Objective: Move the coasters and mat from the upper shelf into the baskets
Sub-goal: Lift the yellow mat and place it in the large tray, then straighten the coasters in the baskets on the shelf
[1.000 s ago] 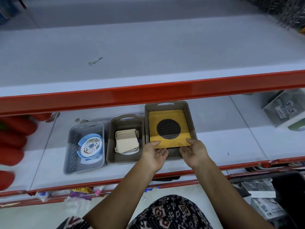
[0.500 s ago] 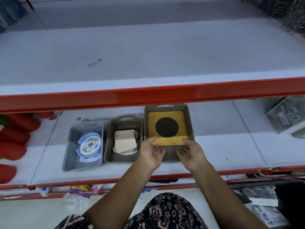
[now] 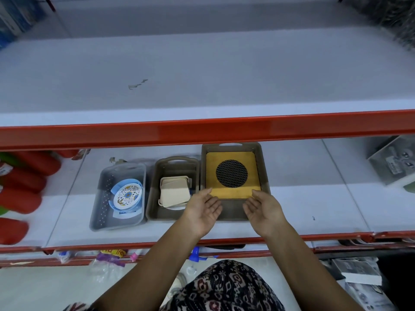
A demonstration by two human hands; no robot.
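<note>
Mat [image 3: 231,175], yellow with a dark mesh disc, lies flat inside the brown basket [image 3: 264,167], its far edge near the basket's far wall. Left hand [image 3: 203,212] and right hand [image 3: 263,209] hover over the basket's near rim, palms up, fingers spread, gripping nothing. Left of this basket, beige coasters [image 3: 174,194] fill a smaller basket [image 3: 151,198]; a round patterned coaster [image 3: 127,196] sits in the grey basket [image 3: 102,198].

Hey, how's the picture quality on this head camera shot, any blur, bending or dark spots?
Head view: wide-angle bending bows the red shelf edge; corners smear, notably the dark items top right and red packs at left. The centre is sharper: the yellow mat and both hands, left and right, read clearly. Light is flat, with soft shade inside the baskets.
</note>
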